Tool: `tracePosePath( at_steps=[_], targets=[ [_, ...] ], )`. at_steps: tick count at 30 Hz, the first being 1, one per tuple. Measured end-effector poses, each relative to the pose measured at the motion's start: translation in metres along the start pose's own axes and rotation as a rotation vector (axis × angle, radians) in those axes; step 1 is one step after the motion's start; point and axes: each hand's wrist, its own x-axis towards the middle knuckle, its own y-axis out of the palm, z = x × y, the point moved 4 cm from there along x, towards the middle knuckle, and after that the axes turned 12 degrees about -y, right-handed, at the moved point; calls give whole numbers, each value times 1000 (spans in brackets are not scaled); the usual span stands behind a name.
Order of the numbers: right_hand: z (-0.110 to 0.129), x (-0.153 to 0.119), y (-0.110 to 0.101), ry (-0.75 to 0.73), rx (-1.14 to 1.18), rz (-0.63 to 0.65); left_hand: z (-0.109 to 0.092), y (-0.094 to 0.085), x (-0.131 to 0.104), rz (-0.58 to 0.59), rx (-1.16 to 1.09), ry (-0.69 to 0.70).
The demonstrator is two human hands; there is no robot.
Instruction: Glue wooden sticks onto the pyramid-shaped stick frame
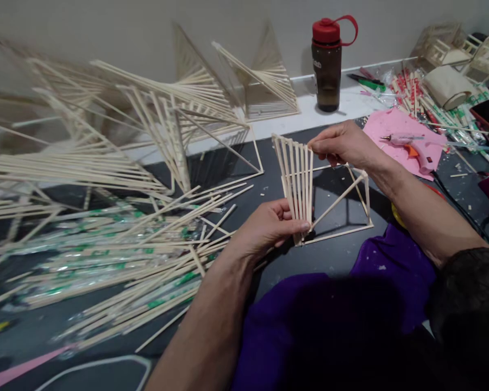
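**Ana:** Purple cloth point(342, 304) lies closest to the lens, over the lap, with both forearms reaching out past it onto the dark table point(342, 255).

**Ben:** And the piece being worked?

**Ana:** A small stick frame point(321, 190), just beyond the cloth and partly resting on the table. The left hand point(269, 228) is clamped on its lower corner, thumb across the fanned slats point(295, 179). The right hand point(342, 145) pinches the top of the outermost slat, fingertips closed on it, wrist bent and palm down.

**Ben:** How would you judge the handling?

**Ana:** I'd keep the lower grip steady as an anchor and press lightly above, so the thin slat seats without bowing or shifting its neighbours.

**Ben:** What's around it?

**Ana:** Loose sticks point(146, 260) piled to the left, larger stick structures point(179, 108) behind, a red-capped bottle point(326, 62) by the wall, and a glue gun point(415, 147) on pink paper point(395, 127) to the right.
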Motion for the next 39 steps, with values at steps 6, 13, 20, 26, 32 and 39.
tracePosePath(
  at_steps=[6,13,20,26,32,39],
  targets=[
    [3,-1,1,-10,-3,5,-1,0,1,17,58,19],
    [2,-2,2,-11,-7,-12,-1,1,2,65,80,39],
    [3,-2,2,-14,-3,-4,0,0,2,40,60,36],
    [-1,0,1,-26,1,25,1,0,2,20,44,31],
    [-1,1,2,-30,7,40,2,3,-1,-3,13,36],
    [-1,1,2,-18,9,45,2,4,-3,-8,8,36]
  ],
)
